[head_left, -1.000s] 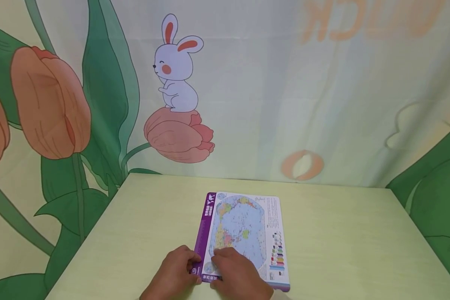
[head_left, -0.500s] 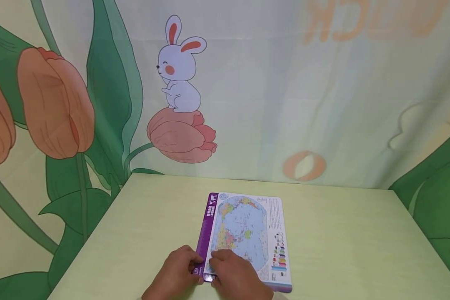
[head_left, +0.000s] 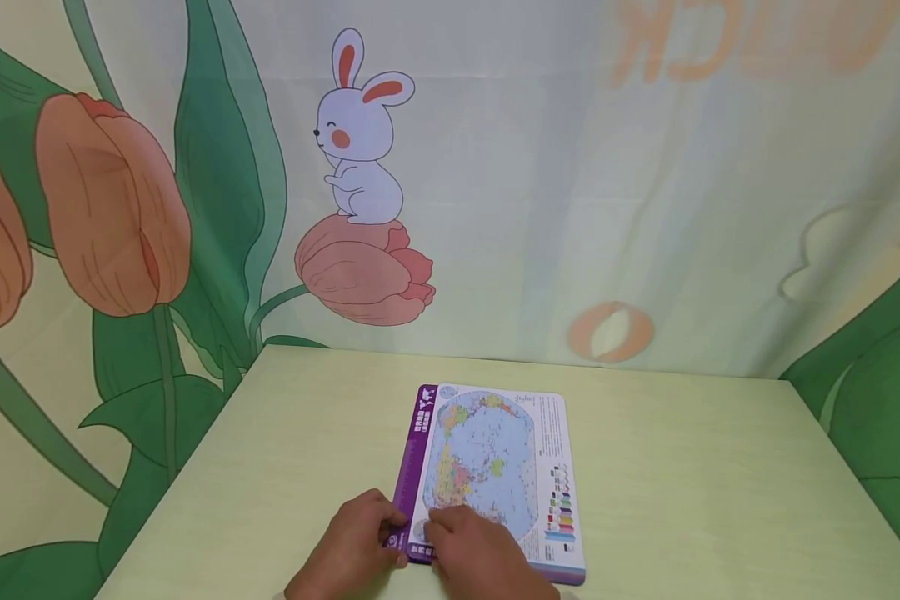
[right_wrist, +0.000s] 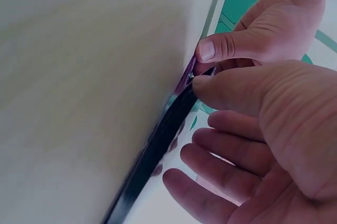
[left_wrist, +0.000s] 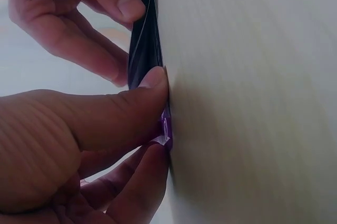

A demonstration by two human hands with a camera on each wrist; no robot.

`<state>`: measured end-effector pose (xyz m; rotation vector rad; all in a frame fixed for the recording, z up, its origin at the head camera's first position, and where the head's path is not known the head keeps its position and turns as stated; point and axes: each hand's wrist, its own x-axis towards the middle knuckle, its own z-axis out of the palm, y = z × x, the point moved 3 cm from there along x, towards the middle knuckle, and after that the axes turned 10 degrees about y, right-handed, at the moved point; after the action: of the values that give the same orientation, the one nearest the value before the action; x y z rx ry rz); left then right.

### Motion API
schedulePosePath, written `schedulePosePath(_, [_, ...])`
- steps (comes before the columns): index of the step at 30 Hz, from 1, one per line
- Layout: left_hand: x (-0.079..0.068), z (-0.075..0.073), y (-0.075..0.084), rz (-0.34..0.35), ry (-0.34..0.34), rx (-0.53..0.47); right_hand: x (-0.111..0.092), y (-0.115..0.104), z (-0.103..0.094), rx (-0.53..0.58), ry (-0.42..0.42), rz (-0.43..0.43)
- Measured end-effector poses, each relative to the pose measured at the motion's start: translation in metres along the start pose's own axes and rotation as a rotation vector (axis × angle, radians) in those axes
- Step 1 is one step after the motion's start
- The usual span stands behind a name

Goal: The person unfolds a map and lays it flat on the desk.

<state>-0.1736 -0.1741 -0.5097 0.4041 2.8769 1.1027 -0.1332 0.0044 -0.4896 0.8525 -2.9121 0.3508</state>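
A world map [head_left: 480, 467] printed on a thin rectangular mat with a purple left band lies on the table in the head view. My left hand [head_left: 352, 533] pinches its near left corner, thumb at the near edge and fingers over the purple band. Just to the right, my right hand [head_left: 483, 554] grips the near edge, its fingers over the printed face. The left wrist view shows the left thumb and fingertips [left_wrist: 152, 79] at the purple corner. In the right wrist view, the right thumb meets the dark edge [right_wrist: 163, 129], which looks bowed; the other fingers are spread.
The pale yellow-green table [head_left: 690, 483] extends to both sides of the map. Behind it hangs a curtain [head_left: 510, 208] printed with tulips, leaves and a white rabbit.
The head view has shifted slightly. My right hand has moved a little back and right along the near edge, showing more of the printed corner. The left hand keeps its pinch.
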Motion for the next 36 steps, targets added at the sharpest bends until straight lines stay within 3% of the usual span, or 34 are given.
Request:
schedulePosePath(4, [0.0,-0.001,0.0,0.005,0.006,0.016,-0.003,0.001,0.0,-0.007,-0.049,-0.027])
schedulePosePath(10, [0.0,0.0,0.0,0.028,0.016,0.028,-0.008,0.005,-0.001,-0.046,-0.048,-0.023])
schedulePosePath(15, [0.002,0.001,-0.001,0.0,-0.004,0.036,-0.016,0.012,-0.002,-0.068,-0.076,-0.004])
schedulePosePath(29, [0.005,0.004,0.0,-0.093,-0.059,0.051,-0.039,0.033,-0.006,-0.144,-0.033,-0.031])
schedulePosePath(36, [0.005,0.004,0.0,-0.102,-0.068,0.061,-0.046,0.042,-0.008,-0.119,-0.048,0.008])
